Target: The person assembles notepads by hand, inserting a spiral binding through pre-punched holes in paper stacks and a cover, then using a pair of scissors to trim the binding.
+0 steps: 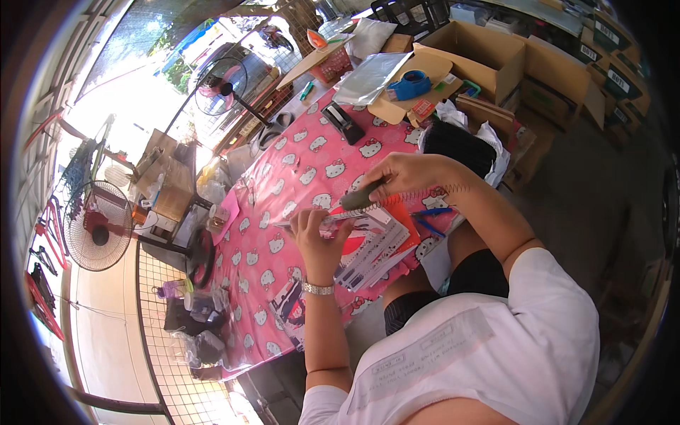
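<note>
My right hand point(405, 176) is closed around a dark olive rounded tool point(361, 196), whose exact kind I cannot make out. A thin spiral binding coil point(439, 190) runs beneath this hand and sticks out past it, along my forearm. My left hand point(315, 230) pinches the far edge of a booklet point(333, 223), mostly hidden by my fingers, beside the tool's tip. Just below both hands lies a fanned stack of printed sheets point(379, 248) with holes along the edges. An orange-red sheet point(402, 221) shows under it. A blue plier-like tool point(431, 221) rests to its right.
The table's pink patterned cover point(276, 241) holds a black stapler-like device point(343, 124), a blue tape dispenser point(409, 85) and clear plastic sheets point(372, 76). Open cardboard boxes point(471, 57) stand far right. Fans point(99, 227) stand left. More printed sheets point(289, 312) lie near the front edge.
</note>
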`<state>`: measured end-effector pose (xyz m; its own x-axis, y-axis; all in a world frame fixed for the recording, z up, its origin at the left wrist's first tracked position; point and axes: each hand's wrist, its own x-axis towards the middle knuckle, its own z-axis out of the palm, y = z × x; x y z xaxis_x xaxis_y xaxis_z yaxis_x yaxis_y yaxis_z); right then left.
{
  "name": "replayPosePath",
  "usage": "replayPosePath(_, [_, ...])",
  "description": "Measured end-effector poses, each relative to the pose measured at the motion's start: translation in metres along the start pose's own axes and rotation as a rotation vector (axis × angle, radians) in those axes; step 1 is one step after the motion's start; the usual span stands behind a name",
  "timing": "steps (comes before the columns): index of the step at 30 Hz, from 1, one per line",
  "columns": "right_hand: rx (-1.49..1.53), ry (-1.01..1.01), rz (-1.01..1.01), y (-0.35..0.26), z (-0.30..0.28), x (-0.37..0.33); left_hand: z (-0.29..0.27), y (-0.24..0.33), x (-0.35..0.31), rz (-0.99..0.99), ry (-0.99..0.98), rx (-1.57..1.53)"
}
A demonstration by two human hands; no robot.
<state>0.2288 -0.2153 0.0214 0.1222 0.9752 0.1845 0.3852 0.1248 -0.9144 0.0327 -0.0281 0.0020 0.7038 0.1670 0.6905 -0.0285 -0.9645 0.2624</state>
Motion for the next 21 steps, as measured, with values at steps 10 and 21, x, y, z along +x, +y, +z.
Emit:
replayPosePath(10, [0.571,0.004,-0.066,-0.005,0.010,0.013,-0.009,-0.001,0.001,-0.032,-0.060,0.001])
replayPosePath(21, [0.287,0.056,-0.006,-0.013,0.016,0.014,-0.012,0.001,0.003,0.015,-0.048,0.012])
